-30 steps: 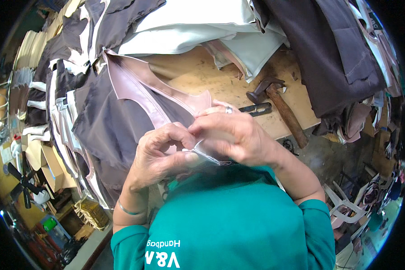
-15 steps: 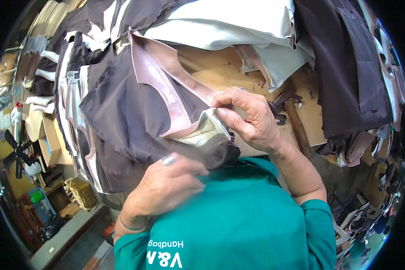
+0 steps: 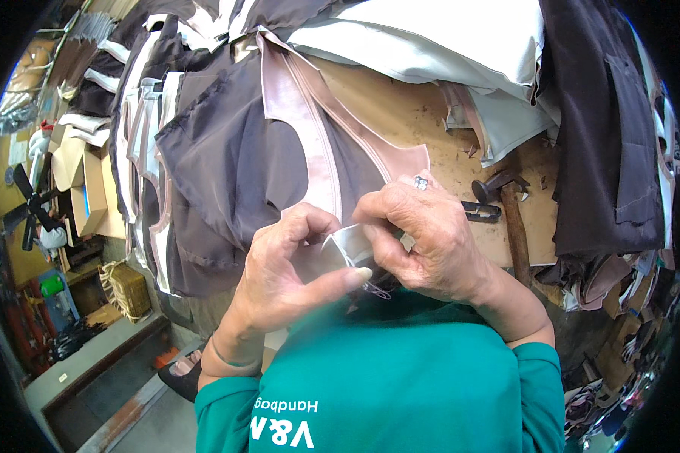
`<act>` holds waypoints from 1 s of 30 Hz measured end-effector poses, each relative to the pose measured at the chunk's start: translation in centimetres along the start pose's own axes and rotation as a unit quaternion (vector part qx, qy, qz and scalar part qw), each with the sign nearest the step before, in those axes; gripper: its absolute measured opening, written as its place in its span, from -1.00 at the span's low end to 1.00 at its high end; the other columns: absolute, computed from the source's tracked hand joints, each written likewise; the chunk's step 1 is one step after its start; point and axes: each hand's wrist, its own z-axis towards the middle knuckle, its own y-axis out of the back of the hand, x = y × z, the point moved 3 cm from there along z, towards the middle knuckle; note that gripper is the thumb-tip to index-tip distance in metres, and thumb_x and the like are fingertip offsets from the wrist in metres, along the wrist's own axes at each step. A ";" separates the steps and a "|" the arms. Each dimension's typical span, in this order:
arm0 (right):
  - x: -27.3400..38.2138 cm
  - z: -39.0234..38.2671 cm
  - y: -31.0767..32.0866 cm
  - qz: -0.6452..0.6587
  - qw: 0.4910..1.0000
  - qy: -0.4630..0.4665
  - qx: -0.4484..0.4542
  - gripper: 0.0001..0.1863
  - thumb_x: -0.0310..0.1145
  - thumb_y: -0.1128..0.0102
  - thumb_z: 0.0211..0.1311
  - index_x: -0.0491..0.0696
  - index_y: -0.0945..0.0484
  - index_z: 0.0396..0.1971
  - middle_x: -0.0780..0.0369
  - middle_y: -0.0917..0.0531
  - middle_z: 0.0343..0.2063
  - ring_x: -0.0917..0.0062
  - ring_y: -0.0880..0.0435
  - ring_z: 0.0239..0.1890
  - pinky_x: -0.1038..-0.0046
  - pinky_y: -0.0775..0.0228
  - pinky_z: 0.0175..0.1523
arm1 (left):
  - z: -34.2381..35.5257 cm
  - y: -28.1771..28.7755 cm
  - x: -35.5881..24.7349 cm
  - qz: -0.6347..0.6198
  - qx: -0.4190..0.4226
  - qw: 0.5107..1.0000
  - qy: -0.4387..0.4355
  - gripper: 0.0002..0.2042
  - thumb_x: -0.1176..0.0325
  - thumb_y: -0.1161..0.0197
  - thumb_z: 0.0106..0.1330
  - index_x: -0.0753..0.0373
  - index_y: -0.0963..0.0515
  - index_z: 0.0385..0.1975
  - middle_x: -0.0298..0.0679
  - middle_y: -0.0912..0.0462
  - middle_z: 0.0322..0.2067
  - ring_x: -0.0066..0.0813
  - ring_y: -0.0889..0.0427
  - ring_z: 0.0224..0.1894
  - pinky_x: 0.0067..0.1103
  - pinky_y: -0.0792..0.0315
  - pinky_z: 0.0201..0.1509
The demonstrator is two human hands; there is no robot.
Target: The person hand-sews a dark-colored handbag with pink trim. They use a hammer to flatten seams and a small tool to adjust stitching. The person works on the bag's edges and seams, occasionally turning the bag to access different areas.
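Note:
Close in front of my body I hold the near end of a dark brown fabric piece (image 3: pixel 227 136) trimmed with pinkish leather (image 3: pixel 310 136) in two stitched strips. My right hand (image 3: pixel 423 238), with a ring on it, pinches the folded pale end (image 3: pixel 349 243) between thumb and fingers. Round the left side of that same end, the fingers of my left hand (image 3: pixel 283 264) are curled, the thumb lying along its near edge. Loose threads (image 3: pixel 376 290) hang below the thumb tip. The inside of the fold is partly hidden by my fingers.
A hammer (image 3: pixel 517 234) and a black hand tool (image 3: pixel 482 212) lie on the tan worktop (image 3: pixel 400 113), right of my right hand. White sheet pieces (image 3: pixel 431 38) are piled at the back. Dark fabric (image 3: pixel 608 151) drapes at right. A fan (image 3: pixel 30 204) stands at far left.
My left hand has moved up and right from below the fabric and now grips its near end beside the right hand. The pale end is folded upward between both hands.

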 end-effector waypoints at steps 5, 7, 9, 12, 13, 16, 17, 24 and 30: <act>-0.5 -0.1 0.5 0.076 0.996 -0.028 0.039 -0.82 -0.44 -0.16 -0.15 -0.05 -0.49 -0.44 0.26 -0.54 -0.56 0.47 -0.51 -0.49 0.44 -0.17 -0.28 | -0.1 0.2 -0.1 -0.075 0.027 0.997 0.012 -0.72 0.46 -0.40 -0.12 0.36 -0.48 -0.41 -0.29 -0.51 -0.44 -0.62 -0.45 -0.40 -0.70 -0.32 -0.31; 0.0 0.0 0.8 0.081 0.995 -0.012 0.056 -0.76 -0.35 -0.21 -0.17 -0.05 -0.49 -0.41 0.27 -0.55 -0.53 0.50 -0.52 -0.46 0.45 -0.16 -0.22 | -0.1 0.1 -0.5 -0.062 0.039 0.997 -0.009 -0.74 0.50 -0.38 -0.11 0.37 -0.49 -0.40 -0.29 -0.52 -0.42 -0.63 -0.46 -0.39 -0.71 -0.32 -0.30; 0.7 0.0 0.9 0.069 0.996 0.022 0.058 -0.68 -0.25 -0.26 -0.20 -0.06 -0.49 -0.39 0.29 -0.56 -0.50 0.53 -0.52 -0.43 0.44 -0.13 -0.15 | -0.1 0.1 -0.4 -0.071 0.060 0.996 -0.009 -0.74 0.53 -0.37 -0.10 0.37 -0.49 -0.39 -0.30 -0.52 -0.42 -0.67 -0.46 -0.36 -0.72 -0.33 -0.30; 0.4 -0.3 0.5 0.075 0.995 0.007 0.071 -0.63 -0.21 -0.29 -0.24 -0.06 -0.49 -0.37 0.30 -0.56 -0.48 0.52 -0.52 -0.41 0.41 -0.12 -0.12 | -0.1 -0.1 -0.5 -0.084 0.059 0.994 0.025 -0.75 0.52 -0.37 -0.10 0.37 -0.49 -0.40 -0.33 -0.51 -0.46 -0.69 -0.44 -0.37 -0.74 -0.32 -0.31; 0.3 -0.4 0.5 0.081 0.994 0.000 0.078 -0.63 -0.23 -0.27 -0.23 -0.06 -0.47 -0.34 0.30 -0.56 -0.48 0.51 -0.52 -0.41 0.40 -0.11 -0.10 | -0.1 0.0 -0.4 -0.061 0.060 0.996 0.023 -0.75 0.50 -0.37 -0.09 0.37 -0.48 -0.41 -0.34 -0.50 -0.50 -0.67 -0.45 -0.42 -0.72 -0.33 -0.33; -0.5 -0.6 0.6 0.152 0.982 -0.021 0.109 -0.61 -0.24 -0.26 -0.22 -0.06 -0.45 -0.31 0.30 -0.54 -0.47 0.51 -0.52 -0.40 0.38 -0.11 -0.07 | 0.0 -0.1 -0.3 -0.038 0.057 0.998 -0.007 -0.76 0.49 -0.35 -0.09 0.37 -0.46 -0.43 -0.32 -0.49 -0.53 -0.65 -0.44 -0.48 -0.70 -0.32 -0.38; -0.5 -0.7 0.5 0.141 0.985 -0.017 0.101 -0.62 -0.27 -0.25 -0.21 -0.06 -0.44 -0.31 0.31 -0.53 -0.48 0.51 -0.52 -0.40 0.37 -0.11 -0.07 | 0.0 -0.1 -0.2 -0.027 0.054 0.998 -0.014 -0.76 0.48 -0.34 -0.10 0.36 -0.45 -0.44 -0.31 -0.48 -0.54 -0.64 -0.43 -0.50 -0.69 -0.31 -0.39; 0.0 -1.2 -0.2 0.107 0.992 -0.012 0.070 -0.70 -0.44 -0.22 -0.21 -0.04 -0.39 -0.38 0.32 -0.49 -0.51 0.51 -0.51 -0.42 0.37 -0.12 -0.06 | 0.0 -0.9 -0.6 0.008 0.023 1.000 0.020 -0.77 0.39 -0.33 -0.07 0.34 -0.43 -0.51 -0.29 -0.46 -0.63 -0.63 -0.42 -0.56 -0.68 -0.29 -0.48; 0.2 -1.2 -0.2 0.005 0.999 0.025 0.031 -0.75 -0.43 -0.24 -0.28 -0.01 -0.41 -0.49 0.36 -0.47 -0.50 0.52 -0.47 -0.38 0.32 -0.06 -0.01 | -0.2 -0.6 -0.6 0.012 0.027 0.996 0.082 -0.82 0.42 -0.29 -0.04 0.37 -0.46 -0.51 -0.23 -0.51 -0.61 -0.61 -0.48 -0.56 -0.66 -0.32 -0.49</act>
